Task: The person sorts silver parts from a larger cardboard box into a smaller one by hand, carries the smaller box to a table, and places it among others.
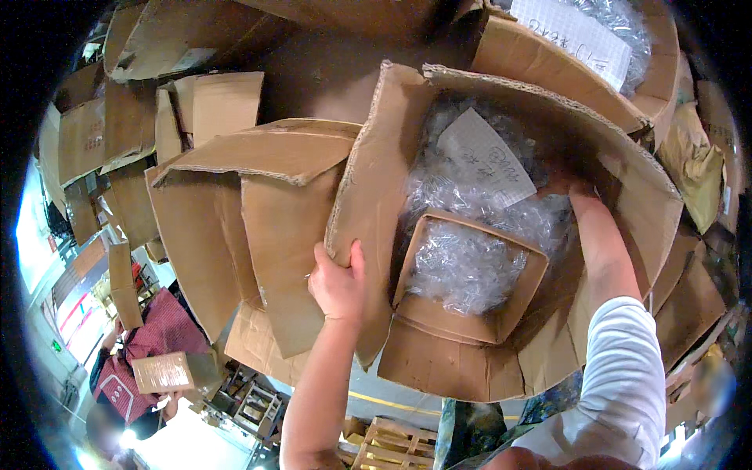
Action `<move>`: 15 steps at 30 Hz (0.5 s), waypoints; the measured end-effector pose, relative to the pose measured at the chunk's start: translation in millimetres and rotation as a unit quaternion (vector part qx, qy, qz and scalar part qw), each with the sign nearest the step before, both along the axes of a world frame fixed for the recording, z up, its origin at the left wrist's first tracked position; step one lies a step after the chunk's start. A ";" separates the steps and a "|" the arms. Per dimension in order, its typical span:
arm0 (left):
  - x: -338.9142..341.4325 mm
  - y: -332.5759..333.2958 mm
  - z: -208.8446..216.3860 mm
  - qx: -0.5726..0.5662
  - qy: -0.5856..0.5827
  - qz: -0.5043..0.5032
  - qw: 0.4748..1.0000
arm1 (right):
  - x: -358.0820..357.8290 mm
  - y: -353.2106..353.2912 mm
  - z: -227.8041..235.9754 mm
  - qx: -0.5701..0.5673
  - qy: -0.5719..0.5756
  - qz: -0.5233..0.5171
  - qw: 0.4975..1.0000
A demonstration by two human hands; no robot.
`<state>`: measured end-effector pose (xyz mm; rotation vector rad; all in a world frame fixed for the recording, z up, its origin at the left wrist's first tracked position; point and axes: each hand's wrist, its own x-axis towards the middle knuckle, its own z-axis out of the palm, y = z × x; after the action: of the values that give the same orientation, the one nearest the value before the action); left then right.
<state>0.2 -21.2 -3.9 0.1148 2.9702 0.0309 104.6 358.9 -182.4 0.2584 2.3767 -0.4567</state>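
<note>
A large open cardboard box (666, 192) stands in front of me, filled with clear plastic pieces (501, 200). My left hand (338, 288) grips the edge of its left flap (381, 149), thumb on the inner side. Inside the box, my right hand (565, 186) reaches down at the right among the plastic, beside a handwritten paper sheet (487, 157). Shadow and plastic hide most of its fingers. A smaller open cardboard box (540, 290), tilted, lies in the near part of the large one, with more clear plastic pieces (462, 270) in it.
Another cardboard box (200, 243) with raised flaps adjoins on the left. Behind at upper right is a box with plastic and a paper sheet (576, 39). At lower left a person in red checked clothing (168, 325) holds a small carton (162, 373). Wooden pallets (399, 445) lie below.
</note>
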 end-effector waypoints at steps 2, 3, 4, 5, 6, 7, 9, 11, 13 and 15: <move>0.7 -2.8 -1.8 0.017 -0.004 0.011 1.000 | -26.2 -14.4 30.5 -0.027 -0.079 0.029 0.996; 2.5 -4.6 -4.6 0.027 -0.001 0.015 1.000 | -29.8 -15.5 34.4 -0.047 -0.132 0.021 0.990; 4.0 -5.5 -5.8 0.037 0.003 0.020 0.999 | -31.0 -9.6 21.4 -0.085 -0.206 -0.025 0.974; 4.5 -3.6 -5.4 0.036 0.003 0.027 0.999 | -27.2 -5.7 12.1 -0.096 -0.234 -0.045 0.966; 5.4 1.4 -3.8 0.038 0.002 0.032 0.999 | -22.6 0.7 5.1 -0.104 -0.261 -0.067 0.957; 6.1 5.9 -2.1 0.040 0.002 0.038 0.998 | -12.6 4.1 -4.3 -0.088 -0.245 -0.065 0.963; 7.1 12.6 1.1 0.017 -0.002 0.031 0.999 | 4.7 2.2 -30.2 -0.125 -0.258 -0.089 0.954; 6.3 13.6 2.3 0.007 -0.001 0.029 1.000 | 10.0 -7.9 -47.1 -0.231 -0.312 -0.143 0.910; 7.1 8.1 -0.3 0.010 0.001 0.034 0.999 | 14.0 -26.4 -45.9 -0.169 -0.339 -0.144 0.914; 7.7 10.9 1.2 -0.008 0.016 0.025 1.000 | 20.3 -36.7 -49.8 -0.107 -0.352 -0.131 0.921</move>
<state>7.9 -10.3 -2.6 0.0380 3.0041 0.0119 124.9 322.1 -232.2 0.5424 1.5793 -0.6187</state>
